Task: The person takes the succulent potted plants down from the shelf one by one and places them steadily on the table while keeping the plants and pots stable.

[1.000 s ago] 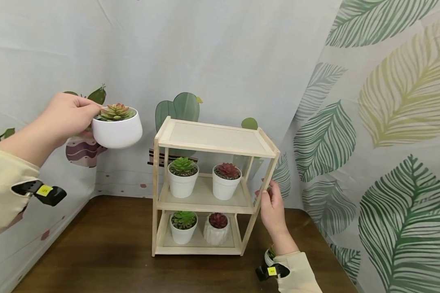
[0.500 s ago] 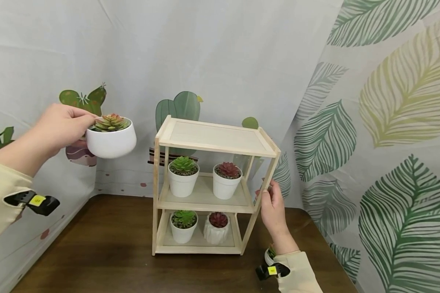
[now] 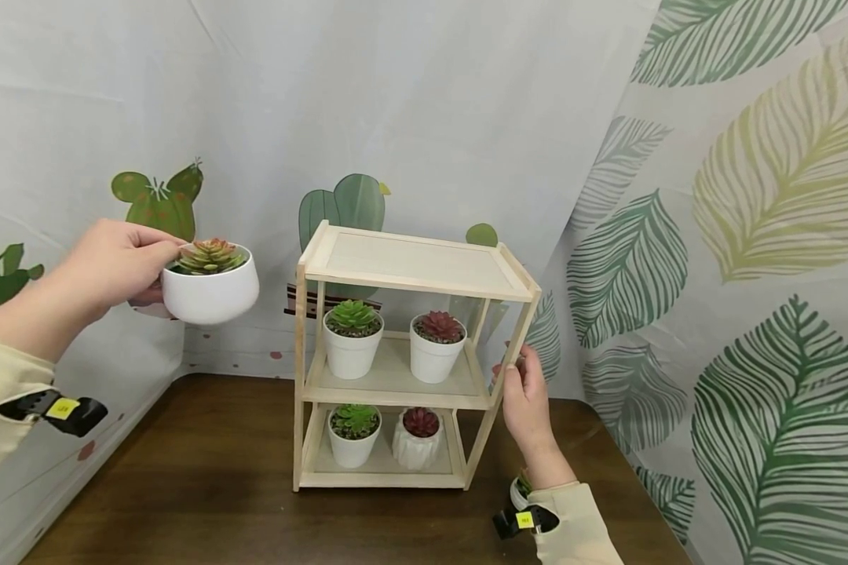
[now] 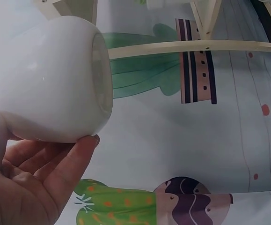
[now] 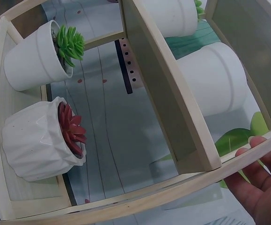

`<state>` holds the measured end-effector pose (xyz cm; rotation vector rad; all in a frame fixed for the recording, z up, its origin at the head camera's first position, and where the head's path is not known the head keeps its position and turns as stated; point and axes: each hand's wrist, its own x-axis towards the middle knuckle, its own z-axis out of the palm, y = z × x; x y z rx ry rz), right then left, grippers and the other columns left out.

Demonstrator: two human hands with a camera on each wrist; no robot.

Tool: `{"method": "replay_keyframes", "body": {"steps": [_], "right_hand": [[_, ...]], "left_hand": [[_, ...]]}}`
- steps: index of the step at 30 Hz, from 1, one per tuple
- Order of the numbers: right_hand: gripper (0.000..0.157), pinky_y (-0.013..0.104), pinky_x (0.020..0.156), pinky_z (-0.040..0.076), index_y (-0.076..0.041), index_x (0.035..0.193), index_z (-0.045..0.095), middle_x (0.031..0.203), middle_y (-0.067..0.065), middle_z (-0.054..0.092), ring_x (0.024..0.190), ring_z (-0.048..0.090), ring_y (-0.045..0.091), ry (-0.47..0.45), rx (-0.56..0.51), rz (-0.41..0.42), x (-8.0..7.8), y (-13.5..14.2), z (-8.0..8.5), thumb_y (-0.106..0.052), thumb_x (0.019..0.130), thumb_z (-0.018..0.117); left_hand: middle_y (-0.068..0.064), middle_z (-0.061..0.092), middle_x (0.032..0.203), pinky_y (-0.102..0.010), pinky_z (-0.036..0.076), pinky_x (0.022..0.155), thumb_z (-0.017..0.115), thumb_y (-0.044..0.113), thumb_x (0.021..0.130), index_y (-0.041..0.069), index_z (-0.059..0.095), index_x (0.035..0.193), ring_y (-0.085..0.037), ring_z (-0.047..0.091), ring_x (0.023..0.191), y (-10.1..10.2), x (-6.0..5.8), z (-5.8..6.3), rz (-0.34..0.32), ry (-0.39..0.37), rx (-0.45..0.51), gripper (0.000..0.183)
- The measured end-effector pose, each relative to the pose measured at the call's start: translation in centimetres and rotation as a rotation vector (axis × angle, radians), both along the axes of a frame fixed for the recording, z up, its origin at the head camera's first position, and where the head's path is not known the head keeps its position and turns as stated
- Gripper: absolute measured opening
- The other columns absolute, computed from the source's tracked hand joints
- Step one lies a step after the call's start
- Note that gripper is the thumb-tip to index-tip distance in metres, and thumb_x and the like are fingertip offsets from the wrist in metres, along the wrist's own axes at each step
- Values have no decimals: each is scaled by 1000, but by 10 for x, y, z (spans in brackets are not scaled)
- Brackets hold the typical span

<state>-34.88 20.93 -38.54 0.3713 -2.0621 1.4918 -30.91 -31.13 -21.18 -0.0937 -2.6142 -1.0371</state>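
Observation:
My left hand (image 3: 123, 259) pinches the rim of a round white pot (image 3: 212, 297) holding a green succulent with reddish tips, held in the air left of a three-tier wooden shelf (image 3: 413, 276). The left wrist view shows this pot (image 4: 51, 84) side-on, fingers at its edge. On the shelf's right side, my right hand (image 3: 526, 404) grips the upright post, level with the middle tier; in the right wrist view its fingertips lie along the wooden post (image 5: 247, 159). The middle tier bears a green succulent (image 3: 353, 349) and a red one (image 3: 437, 353), both in white pots.
On the bottom tier stand a green succulent (image 3: 354, 447) and a dark red one in a ribbed white pot (image 3: 417, 449). Another small potted plant (image 3: 520, 496) is partly hidden behind the right wrist on the brown table (image 3: 205, 486). Printed curtains (image 3: 410, 102) hang behind and beside.
My left hand has lowered the white pot and carried it slightly left, away from the shelf. The right hand stays on the post and the shelf has not moved.

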Motion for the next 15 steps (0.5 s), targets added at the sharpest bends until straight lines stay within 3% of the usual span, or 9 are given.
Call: {"method": "replay_keyframes", "body": {"steps": [7, 15], "right_hand": [[35, 54, 81, 55, -10, 138, 52, 100, 23, 66, 91, 64, 41, 8, -4, 4, 0, 0, 1, -11, 106, 39], [34, 49, 80, 56, -9, 137, 54, 100, 23, 67, 90, 65, 36, 10, 5, -14, -2, 1, -1, -11, 107, 40]], "left_hand": [[-40, 52, 136, -32, 63, 65, 36, 28, 107, -14, 54, 140, 0, 69, 72, -3, 3, -10, -28, -26, 40, 56], [-39, 49, 141, -30, 62, 66, 37, 27, 108, -16, 54, 138, 5, 64, 75, -8, 5, -27, -40, -22, 51, 55]]}}
